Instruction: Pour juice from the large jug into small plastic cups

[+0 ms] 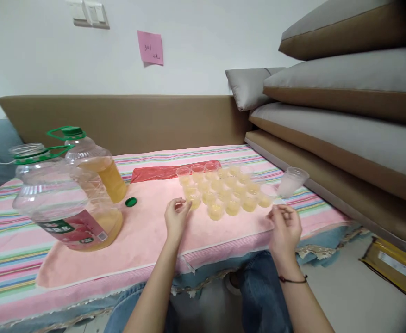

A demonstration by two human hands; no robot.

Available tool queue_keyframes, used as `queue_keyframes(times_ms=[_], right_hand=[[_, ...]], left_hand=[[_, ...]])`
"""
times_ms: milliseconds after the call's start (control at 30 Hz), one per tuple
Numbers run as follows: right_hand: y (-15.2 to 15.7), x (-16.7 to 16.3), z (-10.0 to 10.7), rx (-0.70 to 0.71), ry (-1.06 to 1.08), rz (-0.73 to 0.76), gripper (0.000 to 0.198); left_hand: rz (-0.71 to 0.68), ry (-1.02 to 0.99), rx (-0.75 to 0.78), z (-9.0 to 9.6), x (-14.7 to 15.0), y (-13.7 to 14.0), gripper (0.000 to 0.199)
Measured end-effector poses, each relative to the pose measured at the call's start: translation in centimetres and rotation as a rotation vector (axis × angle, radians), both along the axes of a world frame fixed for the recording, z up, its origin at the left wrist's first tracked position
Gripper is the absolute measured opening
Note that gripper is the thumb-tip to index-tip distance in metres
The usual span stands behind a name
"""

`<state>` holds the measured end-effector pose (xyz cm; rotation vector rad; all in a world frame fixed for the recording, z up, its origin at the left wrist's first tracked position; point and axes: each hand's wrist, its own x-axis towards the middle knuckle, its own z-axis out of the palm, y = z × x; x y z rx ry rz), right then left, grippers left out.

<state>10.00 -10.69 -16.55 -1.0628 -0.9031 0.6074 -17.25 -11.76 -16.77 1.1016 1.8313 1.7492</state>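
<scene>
Several clear plastic cups of pale yellow juice (233, 206) stand close together in rows on a pink cloth (147, 236). My left hand (177, 216) is at the front left corner of the group, its fingers bent but apart. Its thumb overlaps the edge of a juice cup (193, 200); whether it touches is unclear. Beyond the front right corner is my right hand (286, 226), thumb and fingertips drawn together beside another filled cup (265, 200). Anything between those fingertips is too small to make out. A stack of clear cups (292, 181) leans over just behind my right hand.
Two large juice bottles stand at the left: an uncapped one (64, 217) in front, a capped one (110, 173) behind. A green cap (131, 202) lies by them. Red plastic (161, 173) lies behind the cups. Stacked cushions (345, 120) rise on the right.
</scene>
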Motion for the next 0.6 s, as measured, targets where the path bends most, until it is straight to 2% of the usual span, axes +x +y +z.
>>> queue_keyframes(times_ms=[100, 167, 267, 367, 500, 600], right_hand=[[4.0, 5.2, -0.4, -0.004, 0.014, -0.280, 0.041], [6.5, 8.1, -1.2, -0.056, -0.005, -0.341, 0.040], [9.6, 10.4, -2.9, -0.158, -0.048, -0.292, 0.036], [12.0, 11.0, -4.7, -0.214, -0.106, -0.195, 0.032], [14.9, 11.2, -5.6, -0.170, -0.174, -0.121, 0.044], [16.4, 11.6, -5.8, -0.124, -0.203, -0.141, 0.049]], left_hand=[[-0.001, 0.001, 0.036, 0.9, -1.1, -1.4, 0.033], [-0.004, -0.007, 0.043, 1.3, -1.9, -2.3, 0.037], [-0.061, -0.091, -0.008, 1.8, -2.7, -3.8, 0.044], [-0.098, -0.133, -0.054, 2.1, -3.2, -5.1, 0.049], [-0.088, -0.133, -0.083, 2.5, -3.7, -6.4, 0.059], [-0.095, -0.145, -0.114, 2.4, -4.2, -6.7, 0.070]])
